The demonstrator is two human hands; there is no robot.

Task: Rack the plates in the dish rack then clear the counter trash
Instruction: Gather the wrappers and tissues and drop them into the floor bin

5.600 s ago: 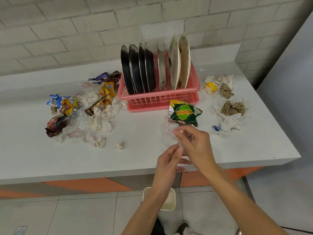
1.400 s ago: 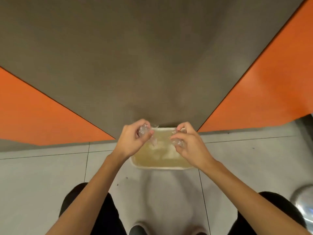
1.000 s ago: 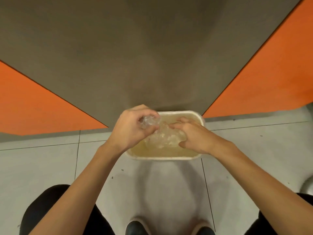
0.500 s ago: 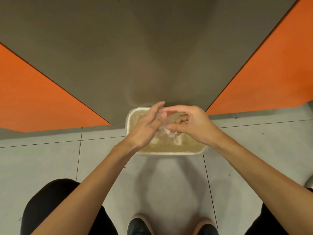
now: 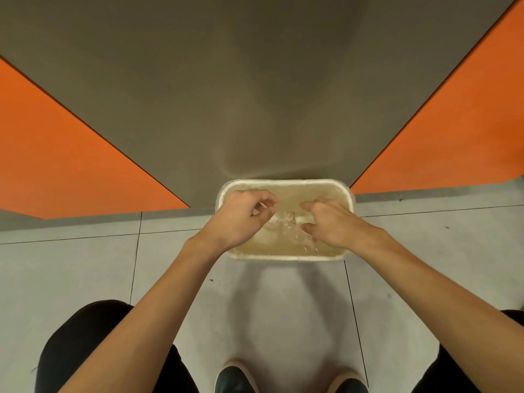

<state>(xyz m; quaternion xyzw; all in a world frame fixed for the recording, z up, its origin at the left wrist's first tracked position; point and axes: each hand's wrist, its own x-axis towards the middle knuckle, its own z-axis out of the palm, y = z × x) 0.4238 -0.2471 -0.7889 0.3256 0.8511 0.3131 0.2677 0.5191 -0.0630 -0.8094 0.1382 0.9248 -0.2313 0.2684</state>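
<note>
The crumpled clear plastic wrapper point(image 5: 286, 218) lies low in the mouth of the cream waste bin point(image 5: 283, 258), which stands on the floor point(image 5: 85, 279) at twelve o'clock from the person's shoes point(image 5: 235, 378). It looks feather-light, soft and slick. Springy film like that is best pinched at a bunched fold, not a loose edge. The left hand point(image 5: 241, 217) hovers over the bin's nine o'clock side, fingers loosely curled, holding nothing I can make out. The right hand point(image 5: 331, 225) hangs at three o'clock, fingers drooping and relaxed. It seems free of the film, though its fingertips are close to it.
</note>
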